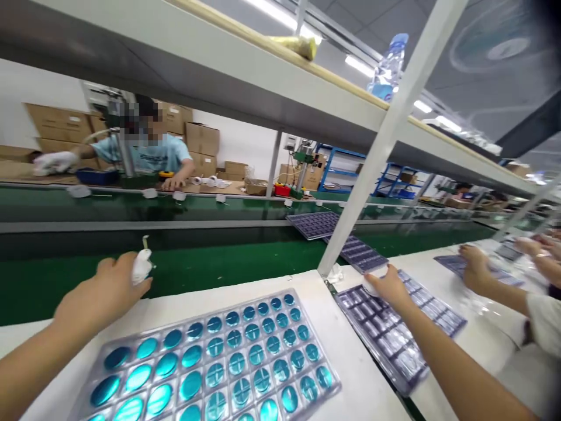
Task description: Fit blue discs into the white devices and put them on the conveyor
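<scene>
Teal discs (236,362) sit in rows in a clear blister tray (307,333) on the white bench (363,374). Beyond it, the left hand (103,289) curls closed around a small white plastic piece (142,266) with a thin stem, held out over a green conveyor belt (241,269). The right hand (388,289) lies palm-down on a dark blister tray (394,333), a second white piece (370,286) just under it, though its grip is hard to judge. A slack left-hand hold could drop the piece onto the belt, and pressing near the bench edge could tip the dark tray.
</scene>
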Tool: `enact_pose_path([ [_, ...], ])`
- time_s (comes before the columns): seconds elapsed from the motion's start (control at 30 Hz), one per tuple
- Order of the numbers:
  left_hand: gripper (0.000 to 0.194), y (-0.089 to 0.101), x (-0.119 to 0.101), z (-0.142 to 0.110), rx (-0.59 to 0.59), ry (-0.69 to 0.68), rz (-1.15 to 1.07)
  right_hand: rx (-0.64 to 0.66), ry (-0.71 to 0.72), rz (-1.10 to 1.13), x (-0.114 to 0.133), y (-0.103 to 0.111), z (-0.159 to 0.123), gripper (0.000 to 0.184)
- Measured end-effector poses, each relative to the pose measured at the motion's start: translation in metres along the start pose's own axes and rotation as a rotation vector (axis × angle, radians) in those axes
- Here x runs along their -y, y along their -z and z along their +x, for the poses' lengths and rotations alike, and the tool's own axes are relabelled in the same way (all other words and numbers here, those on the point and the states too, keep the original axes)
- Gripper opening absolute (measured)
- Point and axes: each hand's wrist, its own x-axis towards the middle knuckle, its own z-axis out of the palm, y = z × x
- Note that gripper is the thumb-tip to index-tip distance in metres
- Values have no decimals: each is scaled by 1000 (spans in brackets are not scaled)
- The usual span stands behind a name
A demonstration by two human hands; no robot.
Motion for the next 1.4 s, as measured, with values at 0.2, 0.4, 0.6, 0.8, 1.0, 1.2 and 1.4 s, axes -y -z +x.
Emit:
enact_pose_path([
  [0.2, 46, -10, -23, -28, 9, -20, 32, 109, 134, 73, 7, 5, -59, 99],
  [0.4, 55, -50, -79, -128, 393, 97, -483, 553, 658, 546, 88, -52, -228, 95],
  [0.6, 27, -28, -55, -131, 287, 434, -1306, 745, 986, 415, 141, -99, -281, 47],
  [0.8, 35, -6, -34, -115, 280, 376, -1312, 897, 1194, 39, 134, -128, -280, 18],
  [1.0, 32, -8, -44, -128, 270, 349, -1279, 937, 1181, -72, 130, -127, -282, 15],
  [1.2, 36, -12, -44, -130, 331, 301, -1218, 1183, 881, 316, 140, -83, -264, 11],
  [1.4, 35, -15, -54, -140, 353, 297, -1145, 1138, 739, 650, 148, -70, -280, 14],
])
